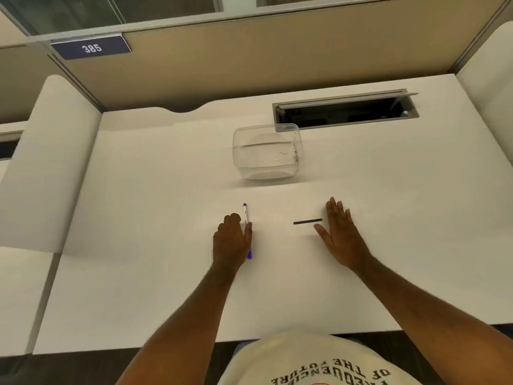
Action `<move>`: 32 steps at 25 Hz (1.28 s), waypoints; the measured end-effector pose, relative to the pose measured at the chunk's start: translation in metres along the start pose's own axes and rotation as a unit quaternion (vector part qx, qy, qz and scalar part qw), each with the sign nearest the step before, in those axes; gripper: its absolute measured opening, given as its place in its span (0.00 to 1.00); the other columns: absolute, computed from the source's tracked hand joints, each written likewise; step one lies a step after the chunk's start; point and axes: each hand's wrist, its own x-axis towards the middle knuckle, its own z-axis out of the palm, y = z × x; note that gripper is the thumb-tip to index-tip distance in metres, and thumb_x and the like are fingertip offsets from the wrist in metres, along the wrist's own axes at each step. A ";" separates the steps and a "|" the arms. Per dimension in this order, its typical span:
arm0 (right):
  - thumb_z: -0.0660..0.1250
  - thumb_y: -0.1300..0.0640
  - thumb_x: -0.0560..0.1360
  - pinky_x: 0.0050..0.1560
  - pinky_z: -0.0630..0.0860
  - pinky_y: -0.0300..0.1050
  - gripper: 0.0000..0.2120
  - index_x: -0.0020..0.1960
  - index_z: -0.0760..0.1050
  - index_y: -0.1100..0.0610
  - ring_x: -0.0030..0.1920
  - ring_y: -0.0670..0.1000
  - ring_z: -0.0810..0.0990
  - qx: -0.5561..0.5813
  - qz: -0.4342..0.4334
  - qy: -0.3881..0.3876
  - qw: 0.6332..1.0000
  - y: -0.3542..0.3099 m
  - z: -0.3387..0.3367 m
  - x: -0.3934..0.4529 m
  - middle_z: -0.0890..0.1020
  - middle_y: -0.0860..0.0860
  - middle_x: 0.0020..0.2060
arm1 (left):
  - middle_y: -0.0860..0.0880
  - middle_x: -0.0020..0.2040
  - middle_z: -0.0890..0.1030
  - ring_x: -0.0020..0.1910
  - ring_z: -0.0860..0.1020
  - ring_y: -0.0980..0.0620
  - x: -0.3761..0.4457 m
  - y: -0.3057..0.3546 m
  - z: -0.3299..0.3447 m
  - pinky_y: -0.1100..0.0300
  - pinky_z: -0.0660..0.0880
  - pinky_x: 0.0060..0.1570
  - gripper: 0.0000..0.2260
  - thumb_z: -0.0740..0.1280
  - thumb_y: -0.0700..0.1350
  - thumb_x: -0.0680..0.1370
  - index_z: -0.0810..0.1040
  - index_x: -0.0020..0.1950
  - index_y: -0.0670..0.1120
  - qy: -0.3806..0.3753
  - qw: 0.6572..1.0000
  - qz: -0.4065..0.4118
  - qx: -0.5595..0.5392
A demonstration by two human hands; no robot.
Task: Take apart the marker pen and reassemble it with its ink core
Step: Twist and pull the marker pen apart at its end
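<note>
A white marker pen with blue ends lies lengthwise on the white desk. My left hand rests over its near half, fingers curled beside it; whether they grip the pen cannot be told. The pen's blue near tip shows below the hand. A thin black ink core lies crosswise on the desk to the right. My right hand lies flat with fingers spread, its thumb tip just below the core's right end.
A clear plastic tub stands behind the pen and core. A cable slot with a raised flap is cut into the desk's back right. Beige partition walls enclose the desk at the back and sides.
</note>
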 end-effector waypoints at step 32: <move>0.63 0.47 0.82 0.56 0.80 0.50 0.12 0.56 0.82 0.51 0.53 0.45 0.83 0.416 0.078 -0.016 0.906 -0.121 -0.052 0.035 0.85 0.43 0.51 | 0.54 0.38 0.80 0.35 0.79 0.55 0.005 0.094 -0.052 0.59 0.77 0.40 0.07 0.69 0.49 0.80 0.78 0.52 0.46 -0.102 0.946 -0.114 -0.287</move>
